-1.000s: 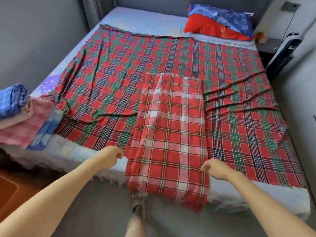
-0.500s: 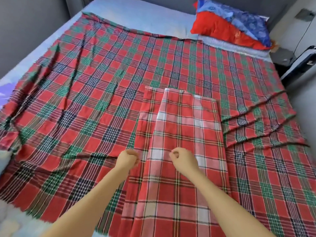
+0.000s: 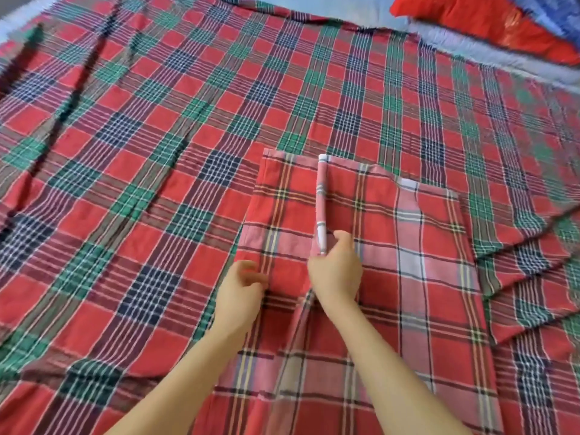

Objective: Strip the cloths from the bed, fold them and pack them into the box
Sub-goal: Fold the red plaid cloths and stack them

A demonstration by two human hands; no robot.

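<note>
A folded pale red plaid cloth (image 3: 408, 262) lies lengthwise on a large red, green and navy plaid sheet (image 3: 141, 152) that covers the bed. My right hand (image 3: 335, 271) pinches the inner edge of the folded cloth's top layer and lifts it into a raised ridge near the cloth's far end. My left hand (image 3: 241, 293) rests on the left part of the same cloth, fingers curled against it; whether it grips the fabric is unclear. The box is out of view.
A red pillow (image 3: 489, 23) with a blue patterned one behind it lies at the far right of the bed. A strip of pale bedsheet (image 3: 502, 64) shows beyond the plaid sheet. The plaid sheet is creased at the right (image 3: 533, 252).
The view has moved in closer over the bed. Both hands went from the cloth's near end to its far part, and my right hand has taken hold of the top layer's edge.
</note>
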